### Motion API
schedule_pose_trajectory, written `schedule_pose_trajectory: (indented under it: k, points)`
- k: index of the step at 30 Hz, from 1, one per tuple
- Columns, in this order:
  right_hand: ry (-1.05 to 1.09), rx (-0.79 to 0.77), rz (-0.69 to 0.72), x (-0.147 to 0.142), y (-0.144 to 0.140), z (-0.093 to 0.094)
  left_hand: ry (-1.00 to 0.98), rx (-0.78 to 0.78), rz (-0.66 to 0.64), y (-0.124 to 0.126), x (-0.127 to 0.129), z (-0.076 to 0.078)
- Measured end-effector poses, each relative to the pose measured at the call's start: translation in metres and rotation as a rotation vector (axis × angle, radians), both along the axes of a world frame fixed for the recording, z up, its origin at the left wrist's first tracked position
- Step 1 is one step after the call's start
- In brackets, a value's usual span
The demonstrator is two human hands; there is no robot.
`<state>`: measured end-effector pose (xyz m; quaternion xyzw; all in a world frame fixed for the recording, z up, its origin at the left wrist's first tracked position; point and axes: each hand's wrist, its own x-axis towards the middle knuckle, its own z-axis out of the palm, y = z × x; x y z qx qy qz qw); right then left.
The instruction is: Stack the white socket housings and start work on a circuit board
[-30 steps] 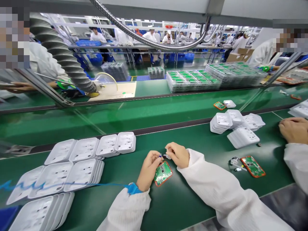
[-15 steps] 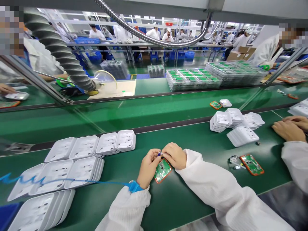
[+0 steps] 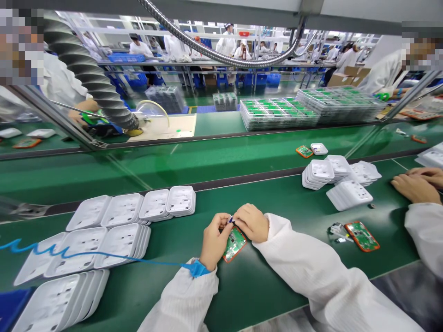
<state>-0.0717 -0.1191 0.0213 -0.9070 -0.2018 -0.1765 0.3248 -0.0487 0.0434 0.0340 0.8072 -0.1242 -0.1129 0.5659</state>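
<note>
My left hand pinches a small blue-and-white piece over the far edge of a circuit board. From the other side, the fingers of my right hand close in on the same small piece; its exact kind is too small to tell. Beneath both hands lies the green circuit board with an orange rim, flat on the green bench and partly covered by my fingers. A blue wrist strap with a coiled cord circles my left wrist.
Stacks of white plastic covers fill the left side; more white covers stand at the right. Another orange-rimmed board lies beside small loose parts. A co-worker's hands rest at far right. A conveyor runs behind.
My hands stay over the board with only slight finger shifts. On the conveyor, the board and white cover have moved a little to the left.
</note>
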Motion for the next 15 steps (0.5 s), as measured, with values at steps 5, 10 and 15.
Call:
schedule_pose_trajectory:
  k: [5,10,15]
  points:
    - [-0.02,-0.014,0.016,-0.0003,0.0014,-0.0006,0.029,-0.052,-0.033,0.0014,-0.001,0.0006]
    - [-0.015,-0.033,0.013,-0.0007,0.0006,-0.0018,0.1,-0.108,-0.029,0.0064,0.0017,-0.0006]
    - [-0.027,-0.073,0.047,-0.0011,-0.0007,-0.0036,0.187,-0.24,0.013,0.0064,0.0024,0.0043]
